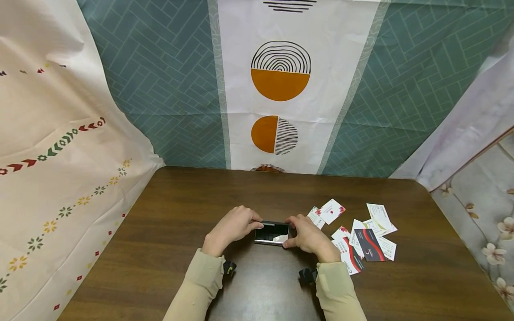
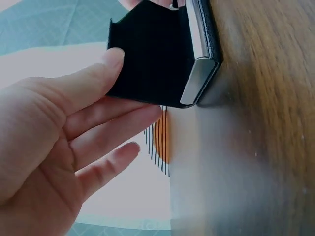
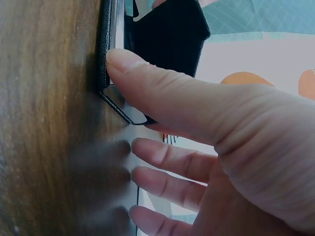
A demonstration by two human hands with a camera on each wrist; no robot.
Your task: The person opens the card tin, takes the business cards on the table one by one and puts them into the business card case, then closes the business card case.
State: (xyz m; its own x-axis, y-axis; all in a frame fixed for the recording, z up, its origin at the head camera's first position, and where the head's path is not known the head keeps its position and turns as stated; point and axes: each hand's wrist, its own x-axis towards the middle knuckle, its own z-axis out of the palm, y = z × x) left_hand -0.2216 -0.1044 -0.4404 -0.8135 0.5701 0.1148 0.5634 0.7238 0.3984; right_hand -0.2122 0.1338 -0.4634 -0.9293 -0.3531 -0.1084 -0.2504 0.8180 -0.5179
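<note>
A black card case [image 1: 271, 233] with a silvery edge is resting on the wooden table [image 1: 160, 232], between the person's two hands. At its left end, the left hand [image 1: 237, 225] is pinching the raised flap [image 2: 155, 59], thumb on the near face; the index fingertip is disappearing behind it. At its right end, the right hand [image 1: 307, 234] is gripping the body, its thumb pressing the metal edge [image 3: 118, 29] while the index finger is mostly hiding behind. Both wrist views are cutting off the case's far end, and its inside is showing only as dark gloss with a pale patch.

To the right of the case, loose cards [image 1: 368, 244] are overlapping, several partly covered, their print too small to read. Just beyond its right end, a floral card [image 1: 331, 211] is covering part of another. Behind the case, a patterned cloth [image 1: 281, 107] is hanging, its top cut off.
</note>
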